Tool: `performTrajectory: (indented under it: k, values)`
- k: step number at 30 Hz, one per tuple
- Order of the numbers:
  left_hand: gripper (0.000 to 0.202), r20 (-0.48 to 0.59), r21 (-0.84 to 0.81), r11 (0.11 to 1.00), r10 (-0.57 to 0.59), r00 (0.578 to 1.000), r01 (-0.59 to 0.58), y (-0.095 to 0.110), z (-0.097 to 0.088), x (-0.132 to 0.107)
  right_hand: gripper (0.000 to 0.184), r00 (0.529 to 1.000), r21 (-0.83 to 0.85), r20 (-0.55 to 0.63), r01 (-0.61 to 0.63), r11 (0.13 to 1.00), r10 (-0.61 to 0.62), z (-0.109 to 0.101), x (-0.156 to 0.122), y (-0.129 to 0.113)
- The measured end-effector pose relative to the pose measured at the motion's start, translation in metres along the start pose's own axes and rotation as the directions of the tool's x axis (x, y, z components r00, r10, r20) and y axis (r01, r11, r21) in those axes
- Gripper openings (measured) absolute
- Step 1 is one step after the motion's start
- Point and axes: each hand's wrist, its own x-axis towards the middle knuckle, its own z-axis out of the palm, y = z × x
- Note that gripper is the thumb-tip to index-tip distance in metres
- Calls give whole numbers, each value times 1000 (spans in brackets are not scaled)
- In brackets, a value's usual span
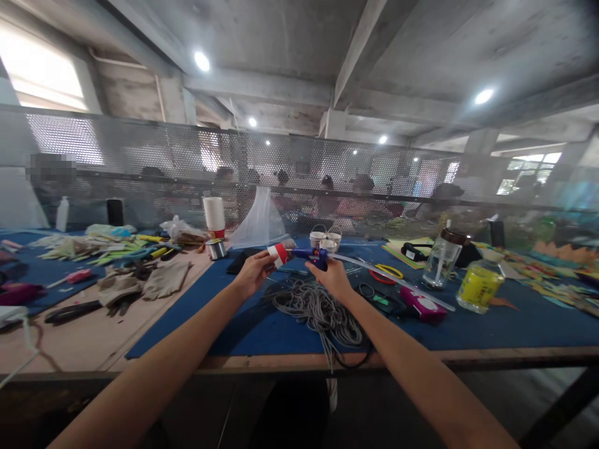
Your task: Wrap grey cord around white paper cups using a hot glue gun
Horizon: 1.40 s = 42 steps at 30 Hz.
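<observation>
My left hand [251, 274] is closed around a small red-and-white paper cup [279, 254], tilted on its side. In my right hand [334, 278] is a blue hot glue gun [306, 254], its nozzle pointing left at the cup; I cannot tell whether they touch. A long clear glue stick [397, 282] sticks out of the gun's back toward the right. Below both hands a heap of grey cord [322, 308] lies on the blue mat [196, 330]. Just beyond the gun stand several small white cups [325, 239] with looped handles.
To the left are a stack of paper cups [214, 213], a spool of wire [216, 249] and work gloves [166, 279]. On the right stand a glass bottle [440, 262], a yellow-labelled bottle [480, 287] and a purple object [423, 305]. A perforated metal screen [299, 162] runs behind the table.
</observation>
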Motion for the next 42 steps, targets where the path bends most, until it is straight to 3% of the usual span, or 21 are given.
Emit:
performTrajectory:
  k: [8, 31, 42]
  values:
    - [35, 18, 24, 1000, -8, 1000, 7, 3, 4, -4, 40, 995, -145, -33, 92, 985, -98, 3, 2, 8]
    - [38, 37, 21, 1000, -20, 999, 19, 3, 6, -6, 42, 993, -367, -20, 98, 925, -113, 2, 2, 8]
    - [39, 33, 6, 1000, -30, 999, 30, 2, 4, -3, 44, 993, -392, -8, 101, 914, -114, 0, 1, 6]
